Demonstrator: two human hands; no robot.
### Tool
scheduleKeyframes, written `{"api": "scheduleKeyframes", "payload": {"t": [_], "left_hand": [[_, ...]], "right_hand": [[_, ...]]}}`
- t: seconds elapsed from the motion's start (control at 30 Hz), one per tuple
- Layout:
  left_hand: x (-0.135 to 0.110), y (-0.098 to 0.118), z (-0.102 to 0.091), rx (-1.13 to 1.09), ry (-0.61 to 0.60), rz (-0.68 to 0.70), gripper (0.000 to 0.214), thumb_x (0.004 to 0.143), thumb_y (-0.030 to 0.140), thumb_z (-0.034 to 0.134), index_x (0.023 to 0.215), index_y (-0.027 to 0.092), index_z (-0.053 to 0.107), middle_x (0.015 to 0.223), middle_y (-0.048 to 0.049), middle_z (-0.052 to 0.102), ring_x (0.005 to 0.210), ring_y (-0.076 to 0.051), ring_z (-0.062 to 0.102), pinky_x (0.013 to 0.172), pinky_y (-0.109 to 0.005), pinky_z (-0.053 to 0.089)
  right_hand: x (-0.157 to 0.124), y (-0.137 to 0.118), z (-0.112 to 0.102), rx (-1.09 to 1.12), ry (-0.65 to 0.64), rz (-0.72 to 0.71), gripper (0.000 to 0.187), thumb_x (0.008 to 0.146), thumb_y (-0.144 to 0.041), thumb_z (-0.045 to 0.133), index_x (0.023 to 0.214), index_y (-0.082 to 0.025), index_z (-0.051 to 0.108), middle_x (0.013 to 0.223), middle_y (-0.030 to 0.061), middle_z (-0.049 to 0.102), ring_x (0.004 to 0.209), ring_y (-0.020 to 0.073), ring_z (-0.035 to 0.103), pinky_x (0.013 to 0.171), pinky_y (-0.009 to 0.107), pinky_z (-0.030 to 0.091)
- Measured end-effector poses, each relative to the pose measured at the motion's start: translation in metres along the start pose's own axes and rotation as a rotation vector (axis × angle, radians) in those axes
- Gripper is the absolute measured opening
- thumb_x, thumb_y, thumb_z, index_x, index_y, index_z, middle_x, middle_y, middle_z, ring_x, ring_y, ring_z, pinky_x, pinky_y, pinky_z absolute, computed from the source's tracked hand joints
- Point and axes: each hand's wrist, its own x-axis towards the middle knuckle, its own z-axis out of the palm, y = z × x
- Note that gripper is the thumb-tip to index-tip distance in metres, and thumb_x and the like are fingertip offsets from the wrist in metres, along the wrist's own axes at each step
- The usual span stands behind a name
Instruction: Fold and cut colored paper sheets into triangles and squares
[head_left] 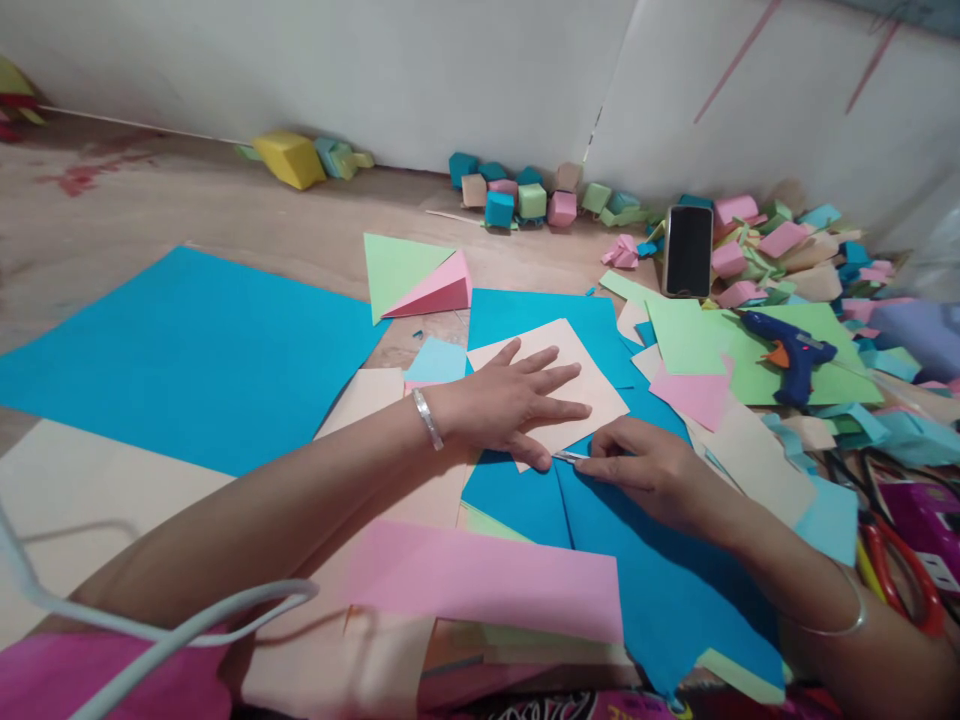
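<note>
My left hand [517, 400] lies flat with fingers spread on a peach paper square [592, 375], pressing it onto a blue sheet [525, 500]. A silver bangle sits on that wrist. My right hand [645, 470] is closed in a pinch on a thin silvery blade or tool [571, 457] at the lower edge of the peach square, just below my left thumb. What the tool is I cannot make out exactly.
A large blue sheet [187, 350] lies at the left, a pink strip [487, 580] near me. A blue glue gun [787, 355] rests on green paper at the right, a phone [688, 250] stands behind it. Red scissors [900, 575] and folded paper cubes [525, 195] lie around.
</note>
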Motion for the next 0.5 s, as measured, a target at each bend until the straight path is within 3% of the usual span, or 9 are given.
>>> {"api": "scheduleKeyframes", "payload": {"t": [0.2,0.3,0.5], "left_hand": [[-0.004,-0.004,-0.010,0.004,0.063,-0.004,0.077,0.077,0.069,0.064,0.144,0.037,0.045,0.163,-0.0083,0.018,0.149,-0.042,0.003,0.113,-0.065,0.005],[-0.009,-0.008,-0.013,-0.015,0.029,-0.012,0.075,0.073,0.070,0.067,0.139,0.038,0.050,0.162,-0.0085,0.021,0.148,-0.043,0.003,0.111,-0.068,0.006],[-0.010,-0.008,-0.013,-0.047,-0.032,-0.061,0.073,0.076,0.067,0.067,0.141,0.041,0.047,0.162,-0.0073,0.020,0.148,-0.044,0.004,0.110,-0.069,0.010]], "right_hand": [[-0.002,0.001,0.000,0.032,-0.027,0.045,0.025,0.098,-0.027,0.049,0.088,-0.017,0.069,0.077,0.0061,0.059,0.070,0.0143,0.049,0.061,0.029,0.041],[-0.002,0.001,0.000,0.054,-0.030,0.062,0.023,0.097,-0.026,0.049,0.088,-0.017,0.069,0.078,0.0057,0.059,0.070,0.0142,0.050,0.060,0.028,0.041],[-0.002,0.000,-0.005,0.056,-0.063,0.011,0.024,0.098,-0.026,0.048,0.086,-0.017,0.068,0.077,0.0050,0.058,0.070,0.0137,0.049,0.060,0.028,0.040]]}}
